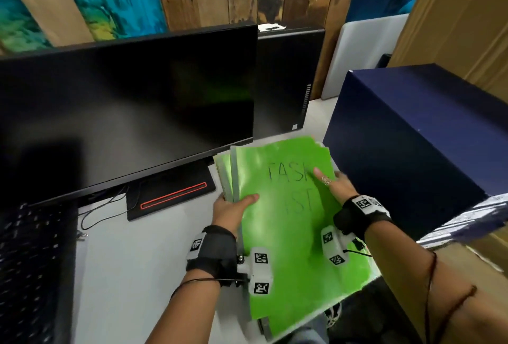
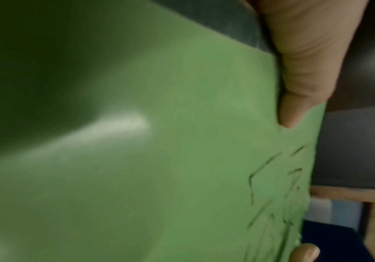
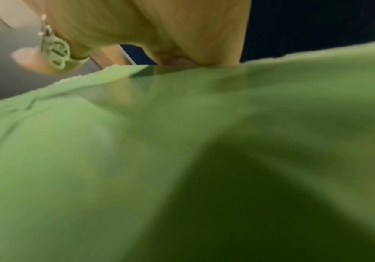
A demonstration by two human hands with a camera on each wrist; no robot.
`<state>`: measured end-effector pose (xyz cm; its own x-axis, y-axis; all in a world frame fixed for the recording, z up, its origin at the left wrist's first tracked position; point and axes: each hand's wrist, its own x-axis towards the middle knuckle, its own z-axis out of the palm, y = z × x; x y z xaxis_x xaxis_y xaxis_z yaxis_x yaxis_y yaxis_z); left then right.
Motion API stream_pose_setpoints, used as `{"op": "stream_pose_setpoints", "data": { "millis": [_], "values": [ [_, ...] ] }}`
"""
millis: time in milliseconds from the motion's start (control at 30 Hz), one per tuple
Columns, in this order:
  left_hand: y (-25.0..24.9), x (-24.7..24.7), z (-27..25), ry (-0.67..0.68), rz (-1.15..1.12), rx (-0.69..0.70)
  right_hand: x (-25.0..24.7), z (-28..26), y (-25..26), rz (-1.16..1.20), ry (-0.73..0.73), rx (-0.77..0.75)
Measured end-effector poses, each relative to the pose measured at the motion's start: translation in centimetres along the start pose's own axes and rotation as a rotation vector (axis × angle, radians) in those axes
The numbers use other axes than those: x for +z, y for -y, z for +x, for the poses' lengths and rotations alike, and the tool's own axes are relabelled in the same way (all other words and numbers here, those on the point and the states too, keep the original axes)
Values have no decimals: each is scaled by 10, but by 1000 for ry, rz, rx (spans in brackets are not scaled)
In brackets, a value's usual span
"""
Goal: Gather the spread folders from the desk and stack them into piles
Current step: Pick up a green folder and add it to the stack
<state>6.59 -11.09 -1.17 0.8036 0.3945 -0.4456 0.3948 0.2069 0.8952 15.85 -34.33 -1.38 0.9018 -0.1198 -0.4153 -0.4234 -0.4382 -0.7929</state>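
Green folders (image 1: 280,206): squaring a pile at the bench's right edge.
Left hand (image 1: 231,209) is pinching the spine edge; right hand (image 1: 336,184), fingers relaxed, is steadying; edges want aligning.

**Three views, one green cover**

The head camera looks forward and down from above onto the counter (image 1: 132,255), taking in the monitor (image 1: 123,112), both forearms and the green folders (image 1: 286,220). The left wrist camera sits very close over the top folder's cover (image 2: 159,159), facing along the thumb. The right wrist camera skims the same cover (image 3: 92,159) toward the fingers (image 3: 182,35). All three share that green surface.
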Motion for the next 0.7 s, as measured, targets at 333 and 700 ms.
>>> {"op": "stream_pose_setpoints", "data": {
  "millis": [333, 700],
  "values": [
    [-108, -81, -49, -20, 217, 648, 27, -59, 76, 338, 77, -479],
    [-124, -97, -71, -165, -352, 576, 45, -103, 116, 795, 220, -463]
  ]
}}
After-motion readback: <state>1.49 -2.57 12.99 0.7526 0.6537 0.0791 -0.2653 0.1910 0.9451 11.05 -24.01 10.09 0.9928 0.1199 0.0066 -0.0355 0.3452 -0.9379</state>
